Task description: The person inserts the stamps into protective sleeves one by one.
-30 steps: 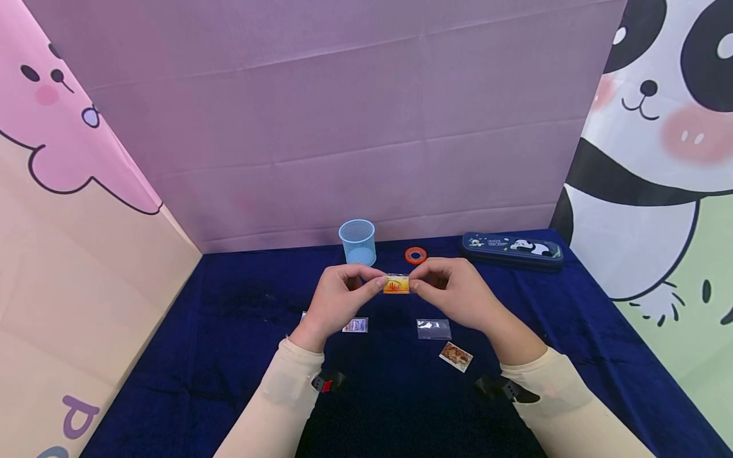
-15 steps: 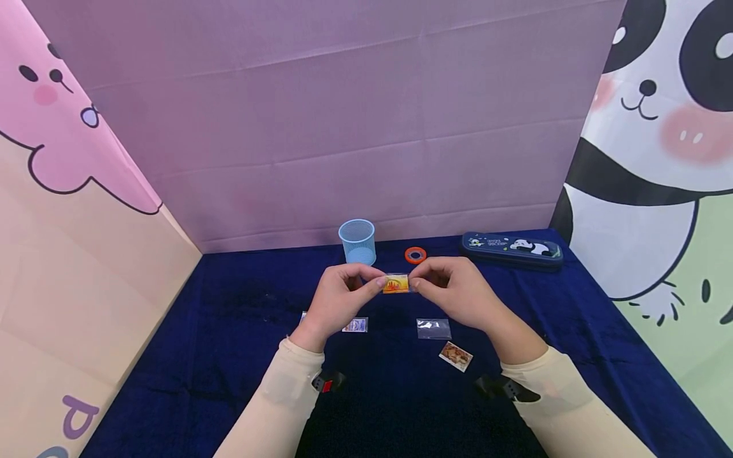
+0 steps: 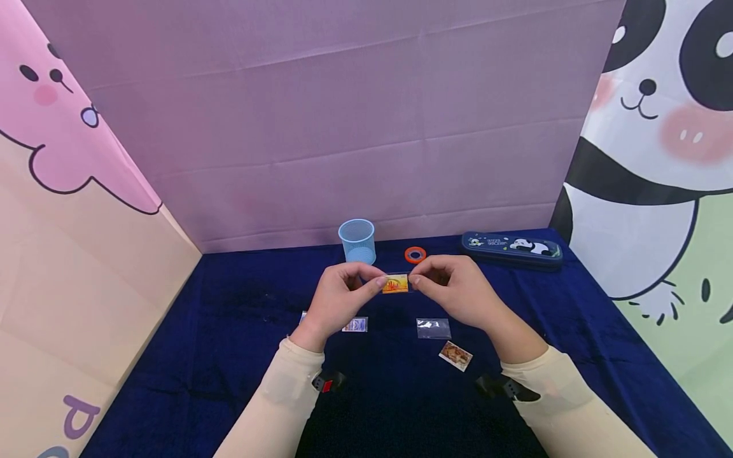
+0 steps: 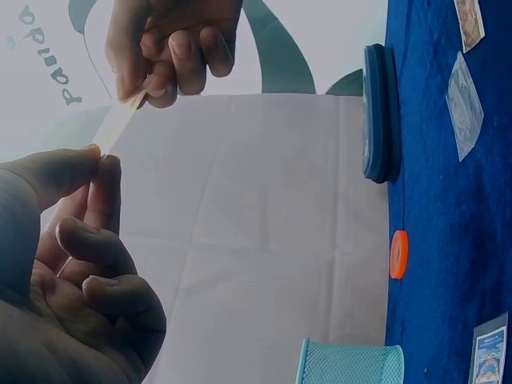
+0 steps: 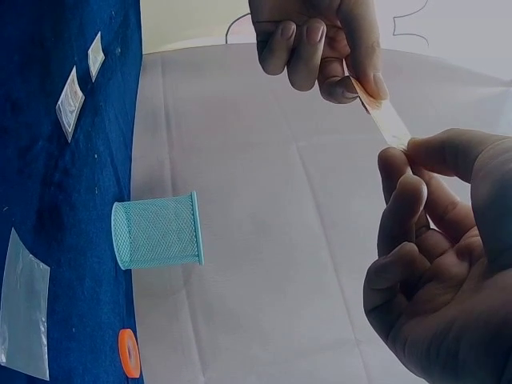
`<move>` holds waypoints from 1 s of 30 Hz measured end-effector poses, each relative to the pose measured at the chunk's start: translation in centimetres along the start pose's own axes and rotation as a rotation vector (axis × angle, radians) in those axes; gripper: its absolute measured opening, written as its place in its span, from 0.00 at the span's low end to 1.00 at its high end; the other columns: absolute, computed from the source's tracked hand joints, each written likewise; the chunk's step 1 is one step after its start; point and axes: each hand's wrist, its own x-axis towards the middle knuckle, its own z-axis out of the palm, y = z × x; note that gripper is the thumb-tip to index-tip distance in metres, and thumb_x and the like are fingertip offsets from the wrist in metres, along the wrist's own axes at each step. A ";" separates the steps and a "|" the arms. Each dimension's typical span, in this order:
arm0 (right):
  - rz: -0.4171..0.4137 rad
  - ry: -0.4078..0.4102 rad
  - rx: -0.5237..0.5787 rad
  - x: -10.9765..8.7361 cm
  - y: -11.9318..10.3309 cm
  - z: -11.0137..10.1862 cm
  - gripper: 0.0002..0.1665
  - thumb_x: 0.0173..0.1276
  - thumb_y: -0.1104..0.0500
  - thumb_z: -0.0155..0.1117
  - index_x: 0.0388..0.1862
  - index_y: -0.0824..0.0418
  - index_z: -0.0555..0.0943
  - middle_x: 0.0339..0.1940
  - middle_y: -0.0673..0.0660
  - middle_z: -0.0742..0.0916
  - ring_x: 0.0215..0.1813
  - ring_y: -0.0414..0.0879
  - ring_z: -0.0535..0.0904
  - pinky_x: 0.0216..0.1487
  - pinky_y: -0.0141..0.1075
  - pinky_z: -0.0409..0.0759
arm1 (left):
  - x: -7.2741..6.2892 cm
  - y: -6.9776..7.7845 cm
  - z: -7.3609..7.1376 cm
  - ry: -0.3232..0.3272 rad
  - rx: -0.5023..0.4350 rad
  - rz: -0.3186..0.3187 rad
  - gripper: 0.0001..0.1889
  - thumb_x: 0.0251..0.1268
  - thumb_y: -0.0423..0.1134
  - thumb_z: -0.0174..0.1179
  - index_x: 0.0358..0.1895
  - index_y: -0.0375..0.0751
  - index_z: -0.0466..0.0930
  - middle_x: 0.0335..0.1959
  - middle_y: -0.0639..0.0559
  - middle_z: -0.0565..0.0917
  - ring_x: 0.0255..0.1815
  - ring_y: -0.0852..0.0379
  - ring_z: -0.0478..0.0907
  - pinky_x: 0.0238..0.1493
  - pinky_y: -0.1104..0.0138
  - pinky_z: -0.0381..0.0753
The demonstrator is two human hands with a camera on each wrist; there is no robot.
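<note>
Left hand (image 3: 339, 299) and right hand (image 3: 460, 291) pinch opposite ends of a sleeved yellow card (image 3: 396, 284); it lies between closed grips.

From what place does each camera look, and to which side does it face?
Head: on the person's head, facing forward and down over the table; left hand, right hand and both sleeves show.
Left wrist: facing past the near left hand toward the right hand; picture sideways, table at its right.
Right wrist: facing past the near right hand toward the left hand; picture sideways, table at its left.
Shared: both wrist views show both hands, the card, the cup and the orange ring.
</note>
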 end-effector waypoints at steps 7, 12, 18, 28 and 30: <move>0.010 0.003 -0.007 -0.1 -0.1 0.0 0.04 0.76 0.57 0.69 0.43 0.57 0.88 0.33 0.54 0.87 0.31 0.48 0.77 0.31 0.35 0.75 | 0.0 -0.1 0.1 0.003 -0.030 0.022 0.07 0.75 0.44 0.67 0.45 0.47 0.90 0.33 0.52 0.86 0.25 0.54 0.69 0.27 0.67 0.69; 0.011 0.005 -0.011 -0.1 -0.1 -0.1 0.04 0.76 0.58 0.69 0.43 0.57 0.88 0.33 0.52 0.86 0.31 0.48 0.77 0.32 0.36 0.76 | 0.0 -0.1 0.1 0.007 -0.029 0.026 0.07 0.76 0.45 0.66 0.45 0.47 0.90 0.33 0.52 0.84 0.25 0.54 0.69 0.28 0.67 0.69; 0.013 0.009 -0.026 0.0 0.1 -0.1 0.05 0.76 0.57 0.69 0.43 0.57 0.88 0.34 0.51 0.86 0.32 0.47 0.78 0.33 0.36 0.76 | 0.1 -0.2 0.1 0.012 -0.009 0.036 0.07 0.75 0.44 0.66 0.44 0.47 0.90 0.31 0.51 0.83 0.23 0.54 0.68 0.26 0.67 0.68; 0.014 0.005 -0.022 0.1 0.4 0.0 0.05 0.76 0.56 0.69 0.43 0.57 0.88 0.35 0.51 0.87 0.32 0.48 0.78 0.33 0.36 0.77 | 0.1 -0.2 0.0 0.018 0.019 0.020 0.05 0.75 0.43 0.66 0.45 0.48 0.89 0.31 0.51 0.83 0.24 0.52 0.67 0.26 0.67 0.68; 0.017 0.000 -0.014 0.1 0.5 0.1 0.05 0.76 0.57 0.69 0.43 0.57 0.88 0.35 0.52 0.87 0.33 0.48 0.78 0.33 0.36 0.77 | 0.1 -0.2 0.0 0.024 0.024 0.017 0.05 0.75 0.42 0.67 0.45 0.48 0.90 0.32 0.51 0.83 0.24 0.52 0.67 0.26 0.67 0.68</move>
